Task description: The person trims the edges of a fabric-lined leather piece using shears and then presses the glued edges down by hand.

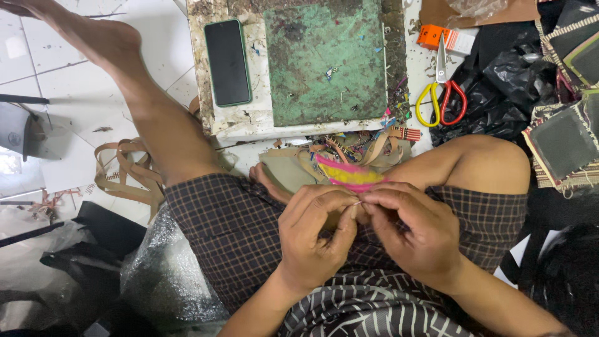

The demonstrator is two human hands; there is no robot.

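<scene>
While seated on the floor, the person pinches a yellow-and-pink strip (349, 176) between both hands: left hand (315, 240) and right hand (415, 231) meet fingertip to fingertip, each clamped on its near end. Just beyond the hands lies a scrap pile (349, 150); farther off, scissors (442, 93), green mat (324, 59), phone (228, 62).

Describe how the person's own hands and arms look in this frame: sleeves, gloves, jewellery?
Both the left hand and the right hand are bare: no gloves, and no rings or watch visible. The forearms are uncovered, with no sleeves in view. Nails are short. Below them show dark checked shorts and a black-and-white striped shirt.
</scene>
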